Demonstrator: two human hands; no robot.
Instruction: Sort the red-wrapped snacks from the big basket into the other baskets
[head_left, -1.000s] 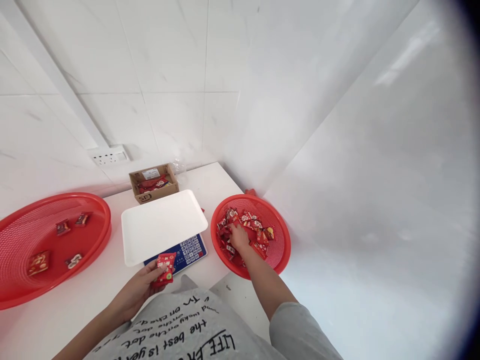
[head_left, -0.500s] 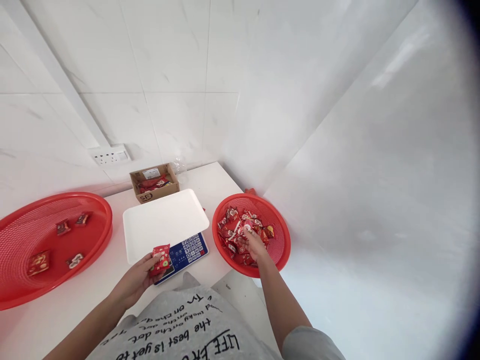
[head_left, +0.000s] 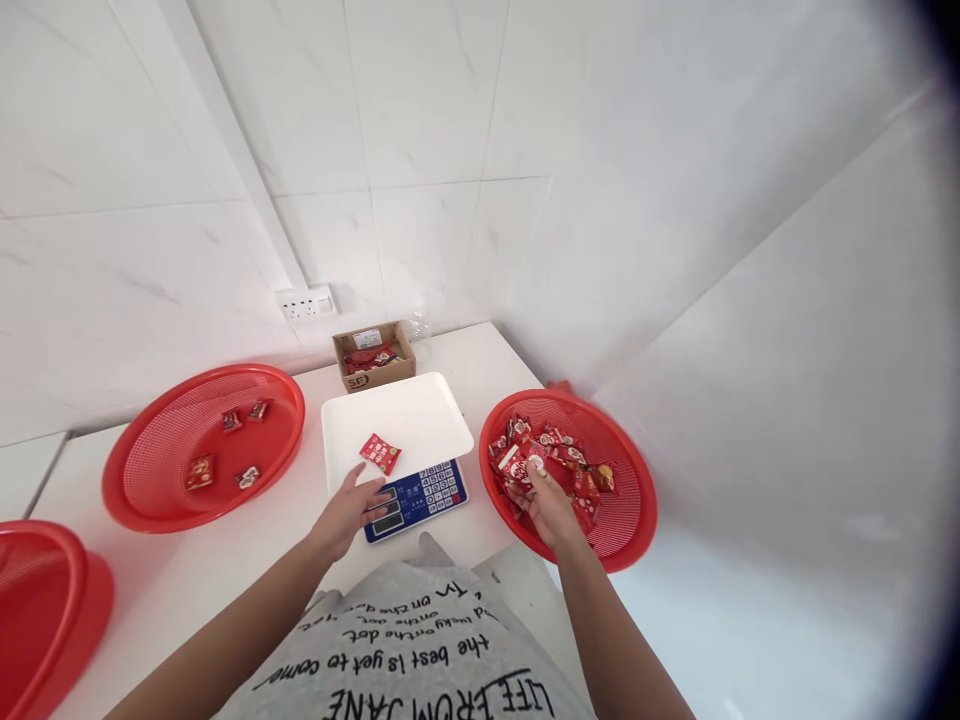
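Note:
A small red candy packet (head_left: 380,454) lies on the white tray (head_left: 405,410) of a scale, near its front edge. Just in front of it is my left hand (head_left: 343,515), empty, with fingers spread beside the scale's blue keypad panel (head_left: 416,500). Over on the right, my right hand (head_left: 553,508) is inside a red basket (head_left: 643,505) of wrapped snack packets (head_left: 551,440). Its thumb presses on a red and white snack packet (head_left: 517,466), with the fingers curled underneath.
An open cardboard box (head_left: 382,376) with red packets stands behind the scale. To the left, a red basket (head_left: 124,490) contains several small packets (head_left: 200,471). Another red basket (head_left: 94,610) is at the lower left. A wall socket (head_left: 304,304) sits above the white table (head_left: 300,560).
My left hand has let go of the red candy packet, which now lies on the scale tray. My right hand stays in the basket, now holding a packet. The view has turned left.

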